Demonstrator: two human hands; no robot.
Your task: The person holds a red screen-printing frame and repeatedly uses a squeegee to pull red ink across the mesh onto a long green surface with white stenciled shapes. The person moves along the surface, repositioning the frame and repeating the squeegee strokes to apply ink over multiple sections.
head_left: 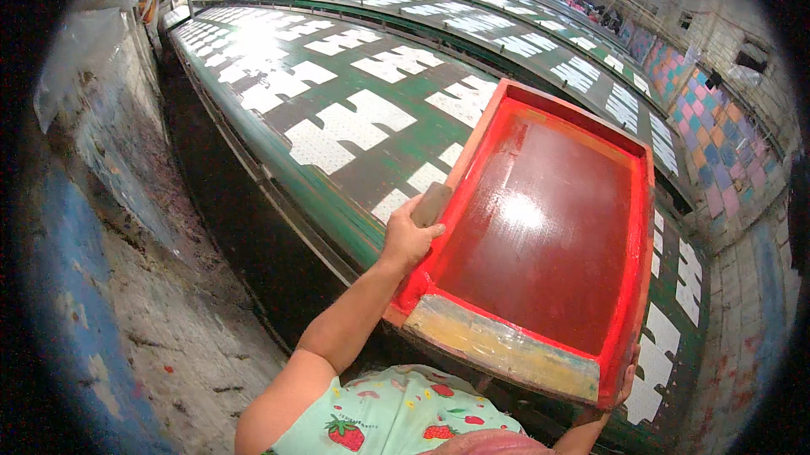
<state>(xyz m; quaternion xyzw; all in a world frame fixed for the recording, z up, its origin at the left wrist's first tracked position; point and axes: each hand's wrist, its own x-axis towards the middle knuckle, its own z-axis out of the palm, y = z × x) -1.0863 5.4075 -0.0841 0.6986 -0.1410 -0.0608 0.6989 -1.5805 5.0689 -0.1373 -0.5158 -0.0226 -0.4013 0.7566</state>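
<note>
I hold a large rectangular screen-printing frame [537,244] with a red-coated inner rim and a dark red, glossy mesh, tilted over the long green printing table [346,210]. My left hand [413,231] is closed on a dark grey block on the frame's left side. My right hand [626,383] grips the lower right edge, its fingers partly hidden behind the frame. White cut fabric pieces [344,134] with fine dots lie in rows on the table, some hidden by the frame.
More long tables [506,29] with white pieces run parallel behind. A stained wall [110,286] bounds the dark gap along the table's left. On the right is a block wall with coloured squares [717,139]. Lights hang overhead.
</note>
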